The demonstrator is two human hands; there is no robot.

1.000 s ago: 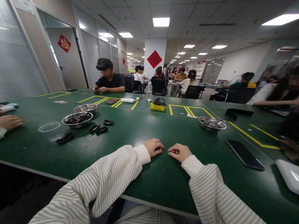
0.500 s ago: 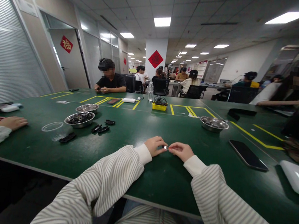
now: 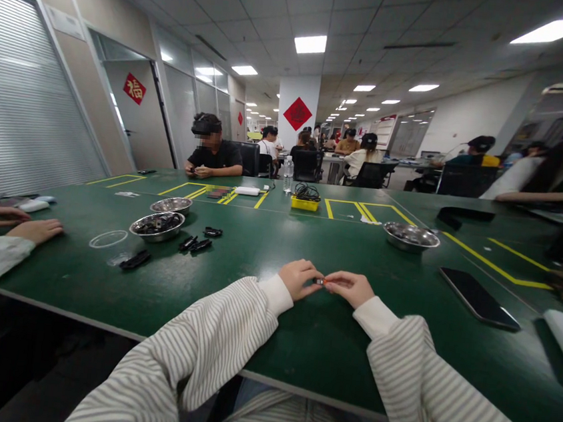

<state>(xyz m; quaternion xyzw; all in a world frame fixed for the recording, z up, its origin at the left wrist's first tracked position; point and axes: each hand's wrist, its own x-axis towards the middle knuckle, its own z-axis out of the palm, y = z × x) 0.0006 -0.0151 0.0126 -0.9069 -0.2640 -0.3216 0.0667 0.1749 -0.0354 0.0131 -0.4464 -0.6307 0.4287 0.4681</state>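
Apparently for fine control, the left hand (image 3: 299,280) and right hand (image 3: 352,288) pinch a tiny metallic part (image 3: 320,281) between their fingertips at frame centre. Left of centre, a steel bowl (image 3: 162,237) keeps black pieces (image 3: 155,222) gathered.

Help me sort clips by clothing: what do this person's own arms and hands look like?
Loose, long sleeves, striped off-white and grey, run down to plain off-white cuffs. The hands wear no gloves; no watch or ring can be made out.
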